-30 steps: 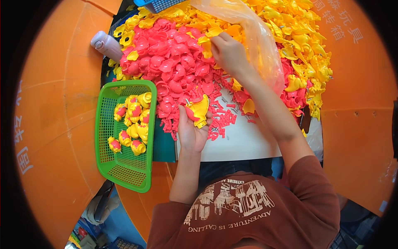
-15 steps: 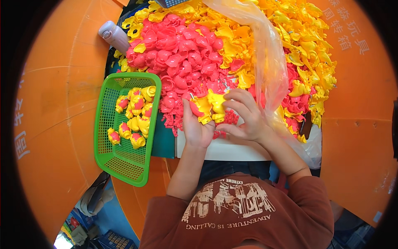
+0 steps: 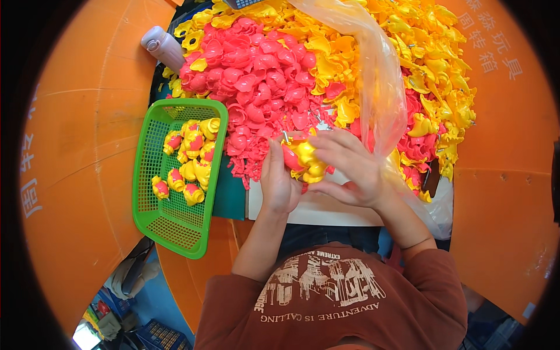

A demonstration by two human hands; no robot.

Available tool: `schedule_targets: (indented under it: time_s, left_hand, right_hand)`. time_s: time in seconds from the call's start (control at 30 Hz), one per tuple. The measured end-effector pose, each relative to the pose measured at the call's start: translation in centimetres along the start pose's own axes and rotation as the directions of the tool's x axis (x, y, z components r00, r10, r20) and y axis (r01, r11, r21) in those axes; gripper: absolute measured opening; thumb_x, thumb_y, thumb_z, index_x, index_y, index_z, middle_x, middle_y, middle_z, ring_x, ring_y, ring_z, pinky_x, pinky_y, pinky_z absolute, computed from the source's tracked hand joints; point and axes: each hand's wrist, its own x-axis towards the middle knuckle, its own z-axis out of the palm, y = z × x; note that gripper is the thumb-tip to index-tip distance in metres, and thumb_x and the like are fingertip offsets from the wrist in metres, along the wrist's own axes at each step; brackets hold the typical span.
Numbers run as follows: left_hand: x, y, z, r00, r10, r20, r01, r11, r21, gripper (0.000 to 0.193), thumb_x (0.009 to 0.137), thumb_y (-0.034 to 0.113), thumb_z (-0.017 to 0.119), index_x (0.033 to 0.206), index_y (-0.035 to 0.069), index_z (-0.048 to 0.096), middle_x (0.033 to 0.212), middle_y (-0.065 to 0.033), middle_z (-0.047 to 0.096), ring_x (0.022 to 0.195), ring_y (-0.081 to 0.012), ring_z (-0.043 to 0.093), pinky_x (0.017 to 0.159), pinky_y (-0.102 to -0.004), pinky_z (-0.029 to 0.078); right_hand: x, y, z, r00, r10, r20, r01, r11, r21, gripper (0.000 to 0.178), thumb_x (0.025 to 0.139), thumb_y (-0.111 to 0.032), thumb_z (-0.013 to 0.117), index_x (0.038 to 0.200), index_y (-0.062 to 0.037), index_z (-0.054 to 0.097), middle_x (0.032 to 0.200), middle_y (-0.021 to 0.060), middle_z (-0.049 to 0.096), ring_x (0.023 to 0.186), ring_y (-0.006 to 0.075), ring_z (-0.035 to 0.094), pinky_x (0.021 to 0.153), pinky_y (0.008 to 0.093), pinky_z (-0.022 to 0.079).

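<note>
My left hand (image 3: 281, 185) is closed round the lower left side of a yellow and pink plastic toy body (image 3: 308, 161), just above the table's near edge. A thin metal pin sticks up at its upper left. From the other side my right hand (image 3: 357, 169) closes on the same toy, fingers over its top and thumb beneath. Its yellow shell covers most of the pink part, and the fingers hide some of the seam. Beyond my hands lies a heap of glossy pink shell pieces (image 3: 256, 70).
Yellow shell pieces (image 3: 429, 64) pile up at the back and right, with a clear plastic bag (image 3: 379, 76) across them. A green basket (image 3: 178, 233) on the left holds several yellow and pink toy bodies. A pale purple bottle (image 3: 164, 49) stands behind it. Orange panels (image 3: 501, 204) flank the table.
The two shell pieces, held open side by side before, are now pressed together into one body. My right hand has moved left and closed over it.
</note>
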Motion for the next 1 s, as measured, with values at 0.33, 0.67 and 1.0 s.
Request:
schedule_targets:
  time_s: [0.33,0.67,1.0]
  left_hand:
    - [-1.2,0.0,1.0,0.992,0.082,0.094,-0.096,0.984,0.15,0.051,0.098,0.043,0.024,0.118,0.0,0.043,0.111,-0.0123,0.055,0.1,-0.0182,0.057,0.085,-0.0303,0.049]
    - [-1.5,0.2,1.4,0.981,0.127,0.149,-0.158,0.964,0.215,0.055,0.097,0.047,0.022,0.116,0.0,0.044,0.11,-0.0121,0.054,0.1,-0.0176,0.056,0.086,-0.0298,0.047]
    - [-1.8,0.0,1.6,0.97,0.152,0.189,-0.195,0.953,0.232,0.058,0.095,0.051,0.03,0.119,0.0,0.042,0.111,-0.0098,0.052,0.1,-0.0145,0.054,0.085,-0.0266,0.045]
  right_hand:
    - [0.1,-0.2,0.3,0.987,-0.087,0.133,0.107,0.983,-0.151,0.056,0.066,-0.024,0.078,0.113,-0.0007,0.058,0.118,0.015,0.059,0.11,0.0325,0.055,0.093,0.0447,0.042]
    - [0.4,-1.4,-0.8,0.986,-0.077,0.148,0.083,0.996,-0.033,0.058,0.067,-0.018,0.077,0.117,0.0011,0.055,0.121,0.0193,0.055,0.111,0.0364,0.053,0.091,0.0453,0.044]
    - [0.1,-1.1,-0.4,0.988,-0.073,0.138,0.077,0.997,-0.024,0.058,0.067,-0.017,0.078,0.118,0.001,0.055,0.121,0.0195,0.055,0.112,0.0367,0.053,0.093,0.045,0.043]
